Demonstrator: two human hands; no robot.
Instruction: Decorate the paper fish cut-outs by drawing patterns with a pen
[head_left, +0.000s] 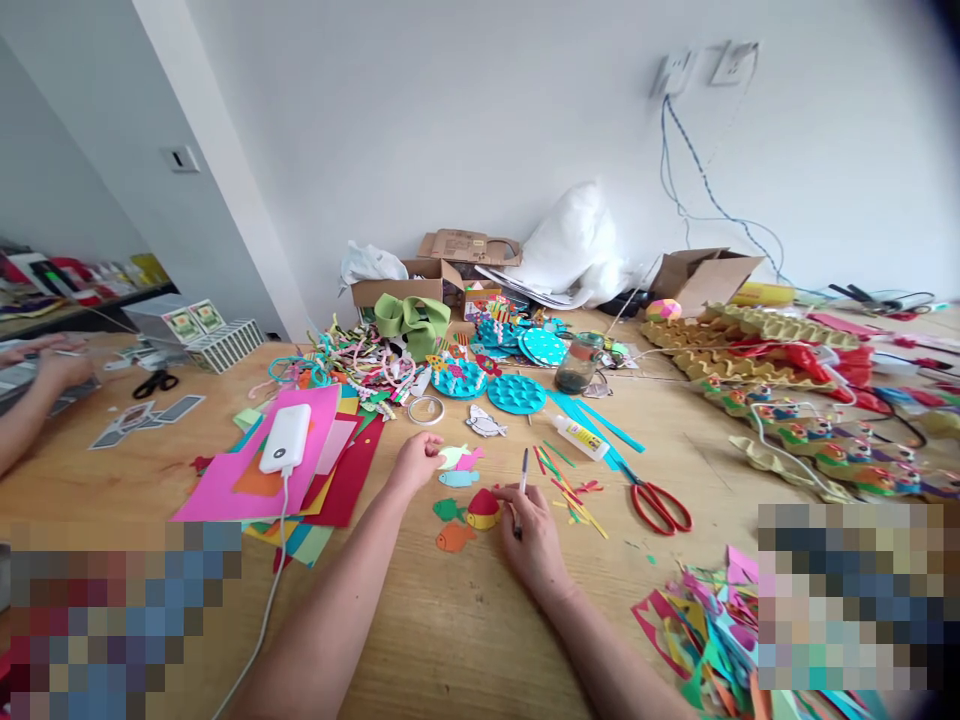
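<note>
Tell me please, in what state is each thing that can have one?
Pale green fish: flat paper, at left hand's fingertips
Pen: held in right hand
Glue bottle: lying on its side
Red scissors: lying flat; open or shut unclear
Power bank: lying on pink paper, cable plugged in
Jar: upright, something dark inside

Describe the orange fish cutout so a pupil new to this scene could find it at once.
On the wooden table, look between the white power bank and the red-handled scissors. Among the fish cutouts there, the orange fish lies lowest in the picture, just below the dark green fish. Its orange colour sets it apart from its neighbours.
</note>
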